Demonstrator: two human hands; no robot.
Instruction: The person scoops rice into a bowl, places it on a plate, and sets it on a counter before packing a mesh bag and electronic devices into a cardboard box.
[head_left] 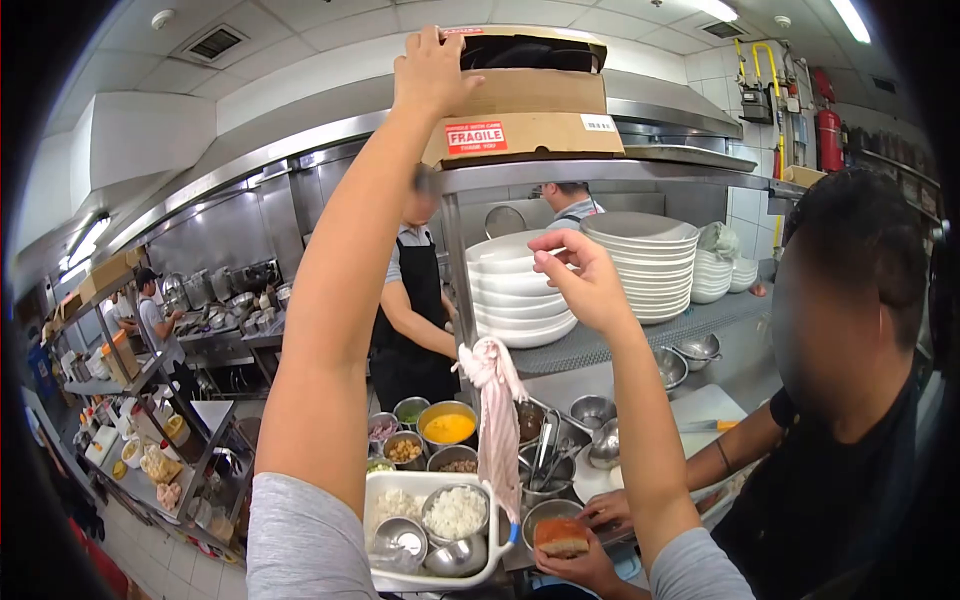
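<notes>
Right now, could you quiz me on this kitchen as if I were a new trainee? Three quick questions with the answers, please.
1. True or false: the left hand is raised higher than the right hand.
2. Multiple choice: where is the right hand?
A) gripping the hanging cloth
B) empty, in front of the stacked white dishes
C) inside the white tub
3. Fill in the blank: in its largest letters, the red label on the cardboard box reads "____".

Key: 1 true; 2 B; 3 FRAGILE.
</notes>
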